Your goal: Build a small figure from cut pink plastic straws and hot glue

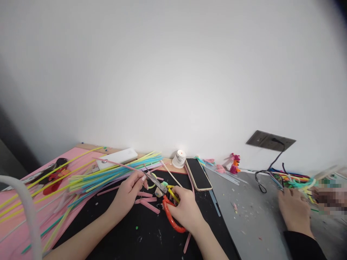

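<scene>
Pinched between the fingertips of my left hand (128,193) is a long pink pipe cleaner (115,163), which stretches out to the upper left. My right hand (187,207) grips scissors (162,187) with one orange-red and one yellow handle loop. Their blades are parted and point at the left fingertips, close to the pipe cleaner's end; whether they touch it I cannot tell. Several short pink pieces (149,205) lie on the black mat (121,238) below the hands. A small light-coloured object (158,192) sits just behind the blades, partly hidden by them.
Left lies a bundle of coloured pipe cleaners (108,177) over pink sheets (16,224), near a white box (118,158) and red-handled tools (54,182). A paper cup (179,159) and phone (199,174) stand behind. A co-worker's hand (295,209) is at right, near a black cable (274,162).
</scene>
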Available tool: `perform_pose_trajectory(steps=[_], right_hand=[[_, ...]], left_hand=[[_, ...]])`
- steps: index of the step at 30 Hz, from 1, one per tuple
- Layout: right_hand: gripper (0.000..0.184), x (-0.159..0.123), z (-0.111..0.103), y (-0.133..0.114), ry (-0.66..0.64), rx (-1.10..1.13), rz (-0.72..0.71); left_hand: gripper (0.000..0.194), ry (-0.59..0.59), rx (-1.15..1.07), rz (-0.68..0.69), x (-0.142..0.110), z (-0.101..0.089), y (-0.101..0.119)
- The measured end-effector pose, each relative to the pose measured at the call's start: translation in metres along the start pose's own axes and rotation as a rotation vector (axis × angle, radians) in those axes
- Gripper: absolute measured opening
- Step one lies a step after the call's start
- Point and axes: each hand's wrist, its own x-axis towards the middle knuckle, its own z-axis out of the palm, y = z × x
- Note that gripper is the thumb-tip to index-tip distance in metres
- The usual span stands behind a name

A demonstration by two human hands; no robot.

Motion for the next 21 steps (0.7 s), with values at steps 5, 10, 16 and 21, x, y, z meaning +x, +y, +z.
perform_pose_trajectory(steps=[5,10,16,21], right_hand=[[0.014,-0.0004,0.0003,0.0007,-0.045,-0.027,-0.003],[0.014,0.0005,0.0012,0.0037,-0.067,-0.029,-0.001],[0.016,0.0009,0.0022,0.0068,-0.081,0.017,-0.018],[0.010,0.0013,0.0011,0.0068,-0.085,0.030,-0.034]], left_hand=[[0.019,-0.033,0.128,0.049,0.0007,-0.0015,-0.0063],[0.020,-0.052,0.275,0.106,0.0020,-0.0034,-0.0079],[0.022,-0.049,0.330,0.091,0.0004,-0.0022,-0.0024],[0.021,-0.035,0.334,0.115,0.0001,-0.0023,-0.0026]])
